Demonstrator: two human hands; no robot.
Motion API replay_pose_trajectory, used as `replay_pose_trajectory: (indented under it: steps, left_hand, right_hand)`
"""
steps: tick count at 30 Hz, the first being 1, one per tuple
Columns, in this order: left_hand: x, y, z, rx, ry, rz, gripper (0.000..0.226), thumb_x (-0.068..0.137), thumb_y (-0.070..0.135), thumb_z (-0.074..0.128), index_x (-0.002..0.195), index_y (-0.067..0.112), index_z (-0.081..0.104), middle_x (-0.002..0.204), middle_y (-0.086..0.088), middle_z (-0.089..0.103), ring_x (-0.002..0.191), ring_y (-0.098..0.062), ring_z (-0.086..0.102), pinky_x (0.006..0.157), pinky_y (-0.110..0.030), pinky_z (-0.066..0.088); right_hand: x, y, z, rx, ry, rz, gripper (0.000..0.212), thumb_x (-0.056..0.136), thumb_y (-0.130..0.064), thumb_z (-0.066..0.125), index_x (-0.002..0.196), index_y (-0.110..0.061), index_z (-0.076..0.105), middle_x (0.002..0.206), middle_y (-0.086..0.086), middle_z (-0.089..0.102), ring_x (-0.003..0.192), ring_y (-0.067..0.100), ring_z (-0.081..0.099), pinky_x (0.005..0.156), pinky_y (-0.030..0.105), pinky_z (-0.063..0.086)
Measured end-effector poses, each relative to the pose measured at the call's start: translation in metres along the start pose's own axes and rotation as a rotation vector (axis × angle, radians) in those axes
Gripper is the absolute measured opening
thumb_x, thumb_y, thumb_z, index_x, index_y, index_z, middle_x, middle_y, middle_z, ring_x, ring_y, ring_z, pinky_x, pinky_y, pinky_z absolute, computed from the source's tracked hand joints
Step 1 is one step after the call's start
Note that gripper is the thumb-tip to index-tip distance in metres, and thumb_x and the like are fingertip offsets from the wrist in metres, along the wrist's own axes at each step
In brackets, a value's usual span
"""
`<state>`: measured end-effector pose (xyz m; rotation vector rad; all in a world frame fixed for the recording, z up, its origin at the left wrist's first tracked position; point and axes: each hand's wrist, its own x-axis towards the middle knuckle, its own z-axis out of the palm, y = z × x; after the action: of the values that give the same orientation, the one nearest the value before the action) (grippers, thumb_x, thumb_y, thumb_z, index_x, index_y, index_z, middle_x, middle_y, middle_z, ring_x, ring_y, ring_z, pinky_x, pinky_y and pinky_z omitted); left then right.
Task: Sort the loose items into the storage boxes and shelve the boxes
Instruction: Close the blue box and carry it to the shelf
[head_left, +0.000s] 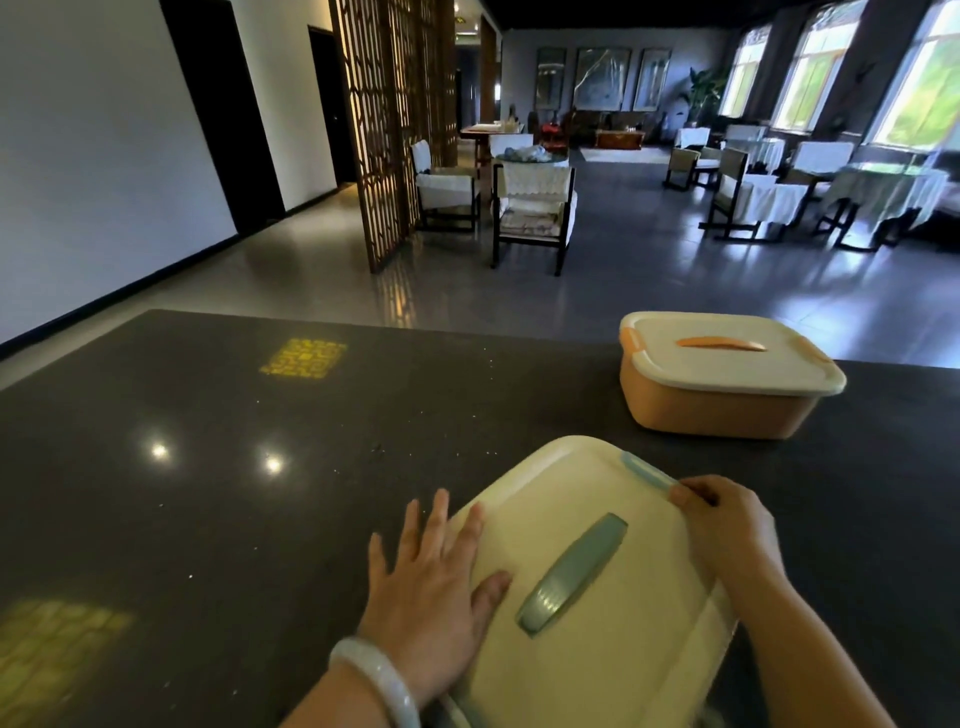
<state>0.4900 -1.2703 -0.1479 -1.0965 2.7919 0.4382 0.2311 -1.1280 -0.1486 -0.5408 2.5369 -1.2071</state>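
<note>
A cream-lidded storage box (597, 571) with a grey-blue handle (571, 574) is set on the dark counter (208, 467). The left hand (431, 587) is laid flat, fingers spread, on its lid; its far-right latch (649, 475) is pinched by the right hand (727, 525). Beyond it, to the right, an orange box (722, 374) is seen closed

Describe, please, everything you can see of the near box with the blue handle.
The near box looks like cream plastic, lid on, with a grey-blue handle across the top and a pale blue clip at its far right edge. It sits on the dark counter, skewed. The left hand lies flat on its left side; the right hand pinches the clip.
</note>
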Motion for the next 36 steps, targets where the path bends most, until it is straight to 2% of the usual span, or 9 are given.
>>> replay_pose_trajectory:
  steps: [6, 10, 13, 17, 21, 25, 28, 32, 36]
  left_hand:
    - [-0.011, -0.004, 0.008, -0.103, 0.191, 0.052, 0.062, 0.091, 0.069, 0.015, 0.148, 0.049, 0.0, 0.159, 0.018, -0.004, 0.147, -0.011, 0.0, 0.116, -0.044, 0.015]
    - [0.002, -0.013, 0.003, -0.115, 0.181, 0.182, 0.061, 0.094, 0.064, 0.022, 0.15, 0.042, 0.01, 0.16, 0.017, 0.002, 0.146, -0.007, 0.003, 0.116, -0.04, 0.012]
    - [0.004, -0.019, -0.001, -0.143, 0.256, 0.219, 0.059, 0.096, 0.06, 0.028, 0.15, 0.037, 0.022, 0.16, 0.015, 0.01, 0.145, -0.005, 0.007, 0.117, -0.036, 0.011]
    - [-0.004, -0.028, -0.002, -0.339, 0.367, 0.03, 0.06, 0.097, 0.054, 0.032, 0.151, 0.029, 0.022, 0.158, 0.004, 0.019, 0.144, -0.013, 0.018, 0.117, -0.036, 0.018]
    - [-0.028, -0.032, 0.002, -0.502, 0.189, -0.214, 0.069, 0.091, 0.064, 0.027, 0.145, 0.022, 0.027, 0.143, -0.006, 0.04, 0.125, -0.022, 0.048, 0.097, -0.031, 0.04]
    - [-0.048, -0.04, 0.005, -0.513, 0.008, -0.235, 0.055, 0.084, 0.071, 0.021, 0.104, 0.025, 0.042, 0.092, -0.004, 0.064, 0.086, -0.021, 0.064, 0.083, -0.041, 0.051]
    - [-0.047, -0.043, 0.007, -0.533, 0.065, -0.222, 0.048, 0.09, 0.065, 0.026, 0.1, 0.022, 0.044, 0.088, -0.003, 0.064, 0.085, -0.022, 0.063, 0.079, -0.039, 0.049]
    - [-0.039, -0.042, 0.006, -0.581, 0.173, -0.207, 0.046, 0.088, 0.062, 0.037, 0.084, 0.018, 0.047, 0.078, 0.003, 0.059, 0.072, -0.016, 0.056, 0.063, -0.034, 0.038]
    - [-0.032, -0.04, 0.006, -0.614, 0.237, -0.239, 0.046, 0.089, 0.058, 0.048, 0.085, 0.012, 0.051, 0.086, 0.003, 0.061, 0.079, -0.02, 0.055, 0.071, -0.035, 0.038]
  right_hand:
    - [-0.025, -0.008, -0.017, -0.228, -0.049, 0.042, 0.02, 0.095, -0.043, 0.048, 0.099, -0.024, 0.054, 0.088, 0.002, 0.059, 0.074, 0.019, 0.06, 0.056, 0.031, 0.045]
    - [0.0, -0.03, -0.02, -0.457, -0.267, 0.04, 0.035, 0.096, -0.051, 0.039, 0.103, -0.023, 0.059, 0.089, 0.002, 0.063, 0.078, 0.016, 0.061, 0.058, 0.026, 0.041]
    - [0.001, -0.024, -0.017, -0.506, -0.304, 0.057, 0.042, 0.097, -0.051, 0.034, 0.104, -0.018, 0.059, 0.086, 0.003, 0.063, 0.077, 0.016, 0.061, 0.057, 0.025, 0.041]
    - [-0.03, 0.0, -0.019, -0.4, -0.195, 0.158, 0.049, 0.095, -0.057, 0.031, 0.098, -0.017, 0.058, 0.086, 0.003, 0.061, 0.077, 0.018, 0.059, 0.061, 0.031, 0.042]
    - [-0.065, 0.016, -0.028, -0.328, -0.167, 0.22, 0.048, 0.095, -0.057, 0.033, 0.103, -0.016, 0.057, 0.1, 0.009, 0.061, 0.088, 0.024, 0.059, 0.084, 0.044, 0.047]
    - [-0.083, 0.016, -0.042, -0.313, -0.281, 0.329, 0.056, 0.095, -0.053, 0.036, 0.123, -0.01, 0.056, 0.111, 0.011, 0.062, 0.096, 0.024, 0.058, 0.097, 0.044, 0.042]
    - [-0.093, 0.02, -0.045, -0.286, -0.309, 0.362, 0.054, 0.094, -0.054, 0.037, 0.124, -0.013, 0.056, 0.103, 0.006, 0.064, 0.093, 0.021, 0.059, 0.089, 0.04, 0.044]
    - [-0.106, 0.036, -0.036, -0.178, -0.121, 0.235, 0.049, 0.089, -0.062, 0.041, 0.092, -0.019, 0.064, 0.083, 0.004, 0.066, 0.077, 0.019, 0.061, 0.068, 0.033, 0.047]
    - [-0.117, 0.049, -0.032, -0.067, 0.004, 0.216, 0.054, 0.084, -0.064, 0.049, 0.08, -0.015, 0.068, 0.072, 0.005, 0.068, 0.067, 0.019, 0.062, 0.055, 0.028, 0.044]
